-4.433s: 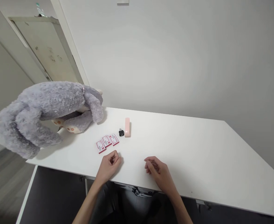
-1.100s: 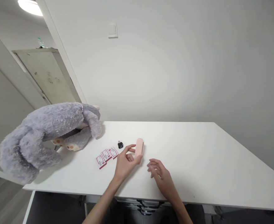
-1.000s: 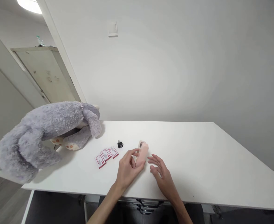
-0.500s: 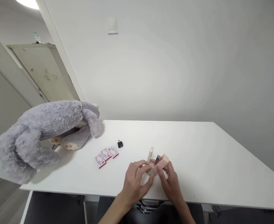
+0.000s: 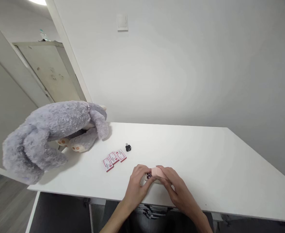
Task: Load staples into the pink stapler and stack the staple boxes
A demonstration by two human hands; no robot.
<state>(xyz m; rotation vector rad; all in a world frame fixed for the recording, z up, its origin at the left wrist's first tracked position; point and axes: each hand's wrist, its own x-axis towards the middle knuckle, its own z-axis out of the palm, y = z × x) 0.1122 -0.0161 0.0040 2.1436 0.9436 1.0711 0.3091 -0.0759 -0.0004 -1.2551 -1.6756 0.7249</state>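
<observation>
Close to the front edge of the table, my left hand (image 5: 137,183) and my right hand (image 5: 177,187) meet over a small pale pink piece (image 5: 157,172), perhaps a band or cover. My right fingers are closed on its top and right side. My left thumb and fingers pinch its left end. Beside that end a dark shiny part (image 5: 149,175) shows, with a sliver of a cream-coloured piece (image 5: 146,177) next to it. Fingers hide most of these parts, so their exact kind and how they join cannot be made out.
Three flat white-and-red boxes (image 5: 113,158) lie side by side to the left. Behind them is a small black adapter-like piece (image 5: 128,148). A large grey plush toy (image 5: 60,119) slumps over the left end of the white table (image 5: 193,149), with a wall behind.
The cream piece that stood upright between my hands is now mostly hidden. My right hand has moved over the top of the pink piece, and the view has shifted slightly.
</observation>
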